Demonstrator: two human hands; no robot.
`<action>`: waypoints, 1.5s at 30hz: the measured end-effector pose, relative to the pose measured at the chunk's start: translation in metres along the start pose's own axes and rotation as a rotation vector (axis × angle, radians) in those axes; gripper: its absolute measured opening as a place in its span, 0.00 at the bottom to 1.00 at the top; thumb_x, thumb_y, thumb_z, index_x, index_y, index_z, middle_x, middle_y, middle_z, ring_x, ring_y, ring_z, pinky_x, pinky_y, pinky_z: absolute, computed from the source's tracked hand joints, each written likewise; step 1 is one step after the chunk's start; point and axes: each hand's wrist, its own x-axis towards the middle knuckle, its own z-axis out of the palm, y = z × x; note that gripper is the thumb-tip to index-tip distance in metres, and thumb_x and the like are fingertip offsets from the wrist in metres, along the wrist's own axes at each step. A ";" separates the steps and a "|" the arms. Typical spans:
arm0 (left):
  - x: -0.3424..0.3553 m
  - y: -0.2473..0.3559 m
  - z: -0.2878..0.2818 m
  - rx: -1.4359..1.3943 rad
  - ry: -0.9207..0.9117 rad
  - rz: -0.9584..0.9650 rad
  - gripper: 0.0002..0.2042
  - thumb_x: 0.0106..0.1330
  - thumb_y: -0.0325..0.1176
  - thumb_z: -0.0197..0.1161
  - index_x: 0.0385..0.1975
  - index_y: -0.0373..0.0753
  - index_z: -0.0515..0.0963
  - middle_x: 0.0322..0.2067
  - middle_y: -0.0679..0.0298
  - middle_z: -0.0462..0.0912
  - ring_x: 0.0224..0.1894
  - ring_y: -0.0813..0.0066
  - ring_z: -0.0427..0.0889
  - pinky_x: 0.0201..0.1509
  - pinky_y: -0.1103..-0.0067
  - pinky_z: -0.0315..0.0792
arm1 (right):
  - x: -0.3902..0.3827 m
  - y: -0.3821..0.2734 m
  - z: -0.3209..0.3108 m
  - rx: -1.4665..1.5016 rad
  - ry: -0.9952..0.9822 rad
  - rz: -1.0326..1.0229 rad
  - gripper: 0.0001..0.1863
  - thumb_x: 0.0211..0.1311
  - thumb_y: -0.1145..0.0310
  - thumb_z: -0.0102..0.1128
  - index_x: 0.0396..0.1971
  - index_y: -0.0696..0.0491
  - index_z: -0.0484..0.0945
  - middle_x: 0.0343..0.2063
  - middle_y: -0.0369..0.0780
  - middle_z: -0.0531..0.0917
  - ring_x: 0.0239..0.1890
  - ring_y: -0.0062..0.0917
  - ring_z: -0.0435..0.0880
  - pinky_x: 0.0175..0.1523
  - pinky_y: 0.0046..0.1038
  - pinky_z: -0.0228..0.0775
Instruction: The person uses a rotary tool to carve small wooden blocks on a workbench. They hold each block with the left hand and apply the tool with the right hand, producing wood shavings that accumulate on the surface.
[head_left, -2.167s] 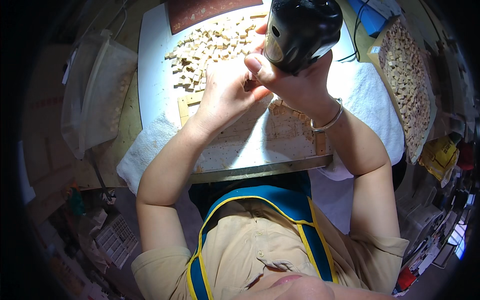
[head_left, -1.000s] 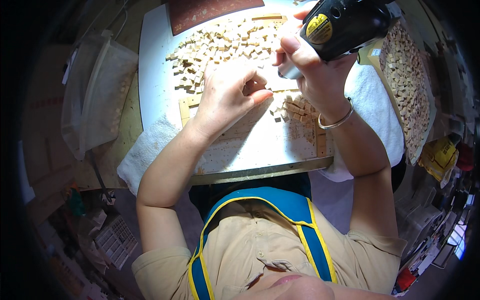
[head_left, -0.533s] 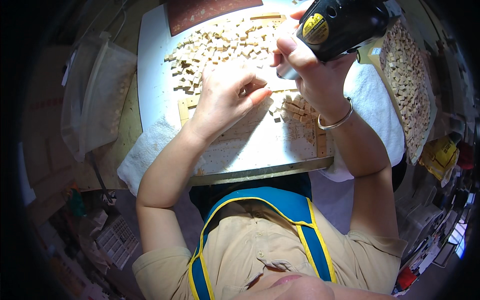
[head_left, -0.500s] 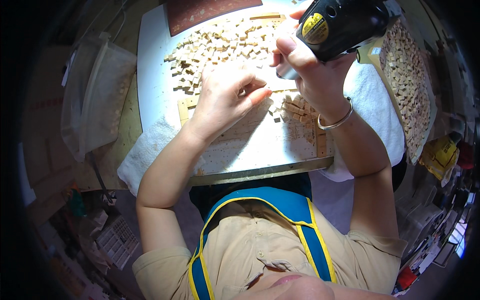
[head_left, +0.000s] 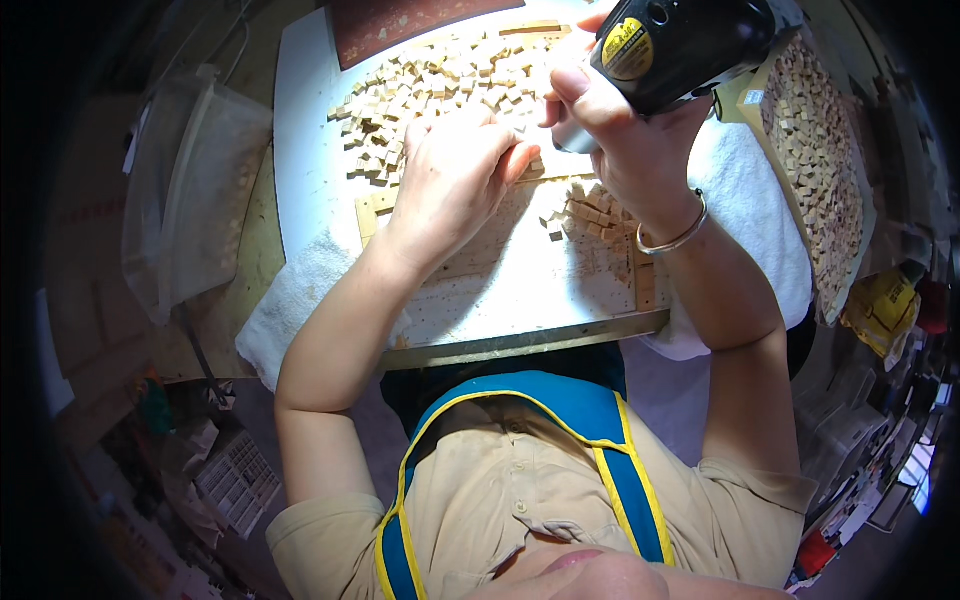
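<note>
My left hand [head_left: 455, 180] is over the near edge of a pile of small wooden cubes [head_left: 430, 85], its fingers curled and their tips turned away from view. Whether a cube is between them is hidden. To the right, my right hand [head_left: 630, 140] is raised with curled fingers beside a black housing [head_left: 690, 50] with a round yellow label and a silvery lower end. This housing covers part of the hand, and what the fingers hold cannot be made out. Just below, a small cluster of cubes [head_left: 595, 215] lies on a white board [head_left: 540, 290] with wooden strips.
A cloudy plastic bin [head_left: 215, 190] stands at the left. At the right, a box [head_left: 815, 160] is filled with many cubes. White towels [head_left: 745, 205] drape both sides of the board. A reddish-brown panel [head_left: 410, 25] lies at the far edge.
My left hand has shifted away from me and slightly left, off the board's middle toward the cube pile, and has turned its fingertips from view. My right hand stays nearly in place.
</note>
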 end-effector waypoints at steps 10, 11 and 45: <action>-0.003 0.008 -0.007 -0.338 -0.072 -0.183 0.08 0.63 0.37 0.73 0.32 0.41 0.84 0.23 0.63 0.81 0.28 0.65 0.82 0.36 0.68 0.69 | 0.004 -0.004 -0.005 -0.172 -0.002 -0.111 0.34 0.51 0.81 0.76 0.58 0.59 0.69 0.43 0.40 0.82 0.42 0.23 0.84 0.47 0.29 0.82; -0.003 0.010 -0.009 -0.383 -0.095 -0.218 0.08 0.63 0.37 0.73 0.32 0.41 0.84 0.24 0.64 0.81 0.28 0.65 0.82 0.36 0.68 0.69 | 0.005 -0.002 -0.009 -0.238 -0.002 -0.142 0.34 0.50 0.81 0.77 0.57 0.59 0.70 0.43 0.40 0.82 0.42 0.23 0.85 0.47 0.29 0.82; -0.006 0.001 0.003 -0.271 -0.116 -0.164 0.13 0.54 0.37 0.78 0.31 0.43 0.80 0.28 0.67 0.81 0.34 0.66 0.81 0.42 0.68 0.65 | 0.001 -0.016 0.011 -0.177 -0.035 0.059 0.21 0.60 0.84 0.67 0.53 0.60 0.72 0.27 0.39 0.84 0.26 0.21 0.86 0.33 0.23 0.82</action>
